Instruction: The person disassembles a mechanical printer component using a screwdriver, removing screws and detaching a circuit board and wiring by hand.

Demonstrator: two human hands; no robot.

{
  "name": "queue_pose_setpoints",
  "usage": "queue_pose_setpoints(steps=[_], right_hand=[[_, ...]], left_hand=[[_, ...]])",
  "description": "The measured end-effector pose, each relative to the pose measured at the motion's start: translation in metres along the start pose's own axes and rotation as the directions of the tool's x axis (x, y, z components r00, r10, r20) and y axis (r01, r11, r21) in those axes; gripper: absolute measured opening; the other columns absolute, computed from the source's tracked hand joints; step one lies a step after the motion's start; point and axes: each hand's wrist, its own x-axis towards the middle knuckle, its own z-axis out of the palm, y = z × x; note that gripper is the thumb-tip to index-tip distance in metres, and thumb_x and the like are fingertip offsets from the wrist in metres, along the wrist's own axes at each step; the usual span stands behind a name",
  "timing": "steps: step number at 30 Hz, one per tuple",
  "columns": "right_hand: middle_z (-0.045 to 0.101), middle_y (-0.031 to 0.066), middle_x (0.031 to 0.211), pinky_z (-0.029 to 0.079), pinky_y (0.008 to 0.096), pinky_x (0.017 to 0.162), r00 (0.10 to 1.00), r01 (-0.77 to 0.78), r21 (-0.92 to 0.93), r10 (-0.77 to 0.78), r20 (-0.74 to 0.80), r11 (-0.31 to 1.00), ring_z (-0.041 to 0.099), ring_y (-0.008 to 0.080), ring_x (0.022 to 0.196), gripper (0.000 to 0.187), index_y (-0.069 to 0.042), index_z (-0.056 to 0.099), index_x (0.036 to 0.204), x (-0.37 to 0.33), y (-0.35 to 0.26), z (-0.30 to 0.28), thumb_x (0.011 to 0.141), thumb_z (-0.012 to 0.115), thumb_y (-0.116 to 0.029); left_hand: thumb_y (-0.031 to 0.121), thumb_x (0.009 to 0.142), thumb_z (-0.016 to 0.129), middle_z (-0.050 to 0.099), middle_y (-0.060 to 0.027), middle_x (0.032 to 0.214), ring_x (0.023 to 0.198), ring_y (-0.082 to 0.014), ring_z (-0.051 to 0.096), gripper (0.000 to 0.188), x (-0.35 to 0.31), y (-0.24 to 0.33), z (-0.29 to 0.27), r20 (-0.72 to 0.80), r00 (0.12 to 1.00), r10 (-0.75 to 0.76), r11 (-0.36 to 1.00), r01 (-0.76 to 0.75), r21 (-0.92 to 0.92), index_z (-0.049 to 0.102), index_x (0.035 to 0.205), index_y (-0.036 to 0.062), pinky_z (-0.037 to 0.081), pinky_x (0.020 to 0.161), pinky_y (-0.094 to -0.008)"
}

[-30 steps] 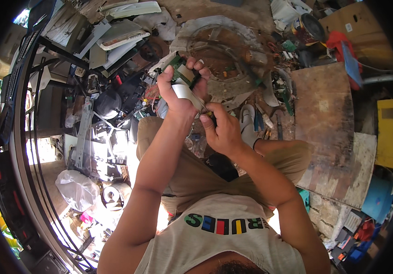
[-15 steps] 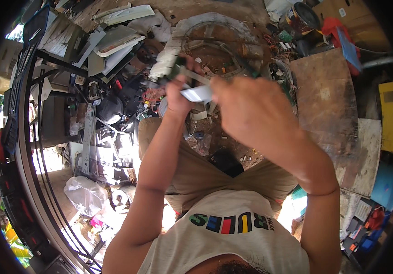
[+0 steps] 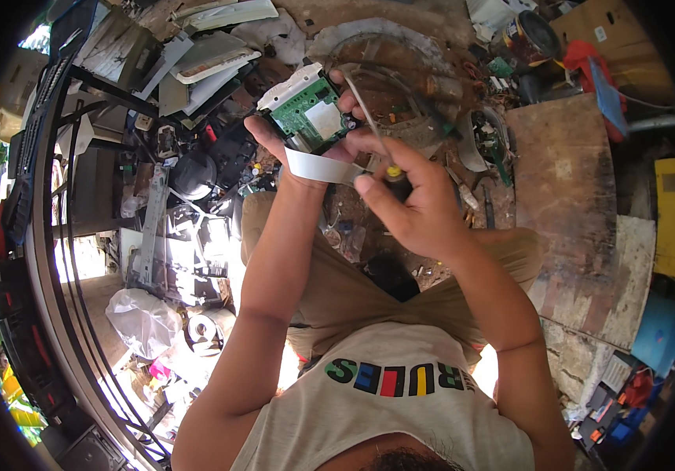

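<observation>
My left hand (image 3: 269,140) is wrapped around a small device with a green circuit board (image 3: 296,119) facing up and a white casing (image 3: 292,85) along its far side. A wide white ribbon cable (image 3: 320,167) loops out from the near edge of the board, across my left wrist. Its other end reaches the fingertips of my right hand (image 3: 422,213); whether they pinch it I cannot tell. That hand is closed on a screwdriver (image 3: 393,170) with a dark handle and a yellow collar. The long shaft points away from me, passing beside the right edge of the board.
On the ground beyond lies a round metal frame (image 3: 384,41). A worn wooden board (image 3: 563,184) is at the right, near a yellow panel (image 3: 673,212) and a blue container (image 3: 659,330). White plastic covers (image 3: 215,56) and mixed scrap lie at the left, by a black metal rack (image 3: 43,259).
My right hand has come back toward me and lower, out of a blur. The device has turned, so its green board faces up in plain sight, and the ribbon cable is spread wider.
</observation>
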Motion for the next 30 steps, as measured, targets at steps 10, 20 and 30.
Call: queue_pose_setpoints(steps=[10,20,30], right_hand=[[0.067,0.0136,0.085,0.053,0.0397,0.058,0.988,0.079,-0.226,-0.047,0.144,0.971,0.064,0.0303,0.061,0.069,-0.01,0.037,0.148,0.001,0.003,0.044,0.087,0.065,-0.025],[0.067,0.0127,0.091,0.054,0.0375,0.059,0.977,0.214,-0.334,-0.205,0.064,0.918,0.065,0.0275,0.068,0.052,-0.012,0.052,0.137,-0.005,0.008,0.048,0.087,0.065,-0.017],[0.068,0.0069,0.087,0.051,0.0352,0.067,0.985,0.114,-0.419,-0.159,-0.072,0.901,0.064,0.0223,0.073,0.03,-0.007,0.069,0.106,0.073,-0.004,-0.037,0.082,0.073,-0.025]], left_hand=[[0.071,0.058,0.079,0.055,-0.0146,0.121,0.114,-0.0311,0.054,0.122,0.003,-0.003,-0.003,0.113,0.992,0.061,0.992,-0.073,0.107,0.029,0.147,0.0046,0.051,0.095,-0.0409],[0.069,0.058,0.08,0.056,-0.0159,0.122,0.116,-0.0315,0.054,0.122,0.001,0.0,-0.005,0.093,0.995,0.036,0.999,-0.039,0.034,0.028,0.148,0.0052,0.051,0.097,-0.0419],[0.095,0.047,0.053,0.047,-0.0135,0.142,0.121,-0.0354,0.054,0.131,-0.011,-0.011,-0.003,-0.073,0.99,-0.119,0.992,0.122,0.034,0.037,0.145,0.0104,0.05,0.095,-0.0532]])
